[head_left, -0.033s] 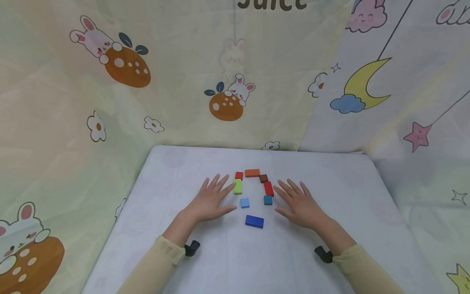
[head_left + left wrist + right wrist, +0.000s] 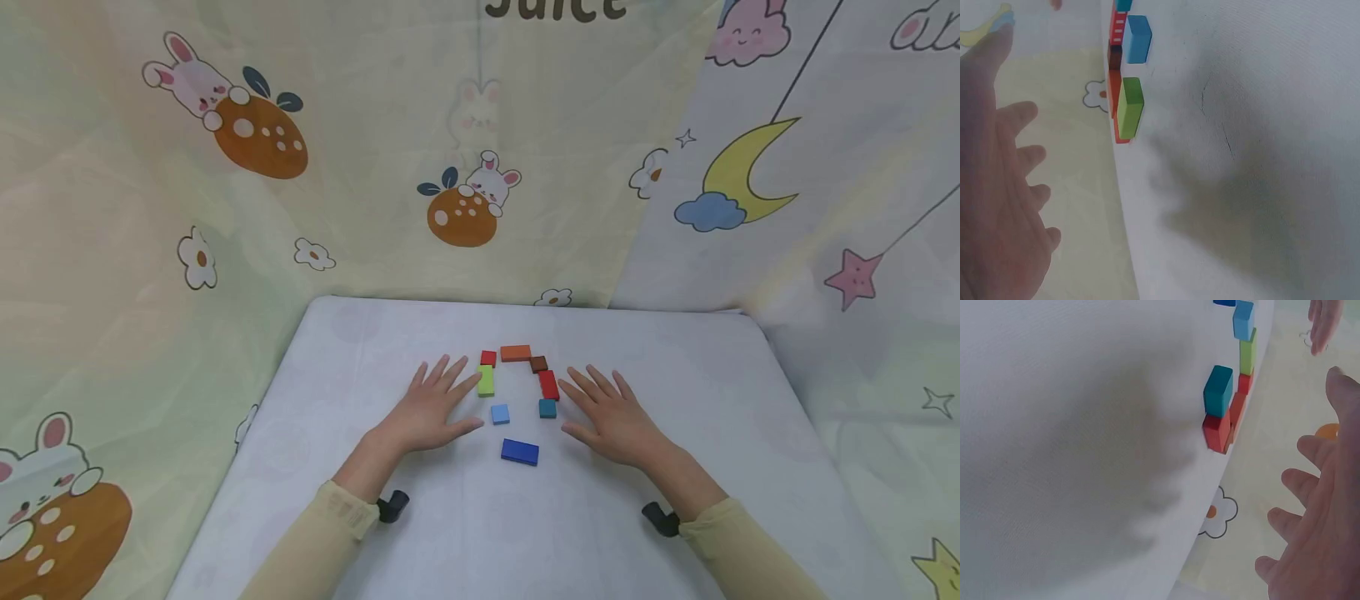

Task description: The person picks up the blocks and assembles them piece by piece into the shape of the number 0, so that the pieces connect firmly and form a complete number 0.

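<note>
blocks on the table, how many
8: small red block, orange block, brown block along the far end; long red block, teal block at right; green block, light blue block at left; dark blue block nearest. None looks hidden.

Head view: high, near side, facing far and down over table (image 2: pixel 660 358). Wrist views: low, closer, turned sideways, facing far; both catch green block (image 2: pixel 1130 109).

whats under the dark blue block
The dark blue block rests on the white tabletop, which shows all around it; the patch directly beneath is covered, so anything there cannot be seen.
</note>
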Tool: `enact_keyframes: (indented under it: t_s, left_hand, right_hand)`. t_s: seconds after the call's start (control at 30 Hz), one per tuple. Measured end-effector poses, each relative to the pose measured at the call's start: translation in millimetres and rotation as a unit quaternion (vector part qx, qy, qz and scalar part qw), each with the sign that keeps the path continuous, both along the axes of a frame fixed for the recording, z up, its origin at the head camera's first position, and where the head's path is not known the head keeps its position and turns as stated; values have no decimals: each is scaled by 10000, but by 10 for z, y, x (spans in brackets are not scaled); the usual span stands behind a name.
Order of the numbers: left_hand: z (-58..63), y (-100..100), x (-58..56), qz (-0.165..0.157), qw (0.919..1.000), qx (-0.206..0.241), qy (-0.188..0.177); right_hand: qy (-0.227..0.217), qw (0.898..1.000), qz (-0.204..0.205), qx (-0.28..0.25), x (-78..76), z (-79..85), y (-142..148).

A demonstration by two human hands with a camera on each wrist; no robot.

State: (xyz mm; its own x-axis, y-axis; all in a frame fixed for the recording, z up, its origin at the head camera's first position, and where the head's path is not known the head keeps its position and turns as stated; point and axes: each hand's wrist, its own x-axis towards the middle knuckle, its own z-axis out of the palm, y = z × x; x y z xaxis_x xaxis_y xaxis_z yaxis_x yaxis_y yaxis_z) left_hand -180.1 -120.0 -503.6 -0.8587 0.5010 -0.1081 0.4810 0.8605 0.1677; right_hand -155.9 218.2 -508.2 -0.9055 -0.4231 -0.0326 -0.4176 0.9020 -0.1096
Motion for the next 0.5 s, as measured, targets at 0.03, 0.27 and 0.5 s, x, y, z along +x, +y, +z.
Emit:
enact_keyframes:
  t_s: [0.03, 0.27, 0.5]
  left_hand:
    - [-8, 6, -7, 14, 10000, 15, -31]
    - [-125, 45, -33, 194, 9980, 597, -81]
    - [-361, 139, 109, 282, 9779, 1976, -629]
  right_hand:
    - [0, 10000, -10, 5, -5, -5, 3]
    - [-169, 9982, -142, -553, -30, -50, -1]
    - [-898, 9775, -412, -1863, 72, -187, -99]
